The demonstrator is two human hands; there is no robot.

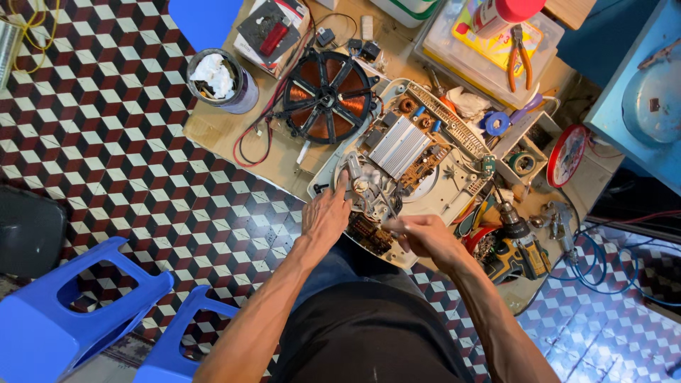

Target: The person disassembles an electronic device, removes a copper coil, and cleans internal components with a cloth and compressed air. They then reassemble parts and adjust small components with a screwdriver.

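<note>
The left hand (325,216) lies flat with its fingers stretched out and slightly spread, the fingertips (343,181) resting on the near-left corner of the opened appliance base (454,186); it grips nothing. The right hand (424,235) is curled closed, thumb and fingers pinched around a thin, pale, rod-like tool (392,225) whose tip points toward the small brown board (367,234) at the base's near edge. What kind of tool it is cannot be told.

The one base sits on the low wooden table (213,128), its near corner jutting over the table edge above the person's lap. Inside it are one ribbed silver heat sink (399,145) and one round fan housing (369,190) just beyond the left fingertips. One copper coil disc (326,86) lies detached beside it, tethered by red and black wires (250,142).

To the right, one cordless drill (520,241) lies just beside the right wrist, crowding that side. Farther back are one pair of orange-handled pliers (519,58) on a clear plastic box (440,35), one roll of blue tape (496,123) and one tin can (225,79) stuffed with white rag.

Left of the table the patterned tile floor (106,142) gives open room; two blue plastic stools (78,305) stand near the person's left elbow.
</note>
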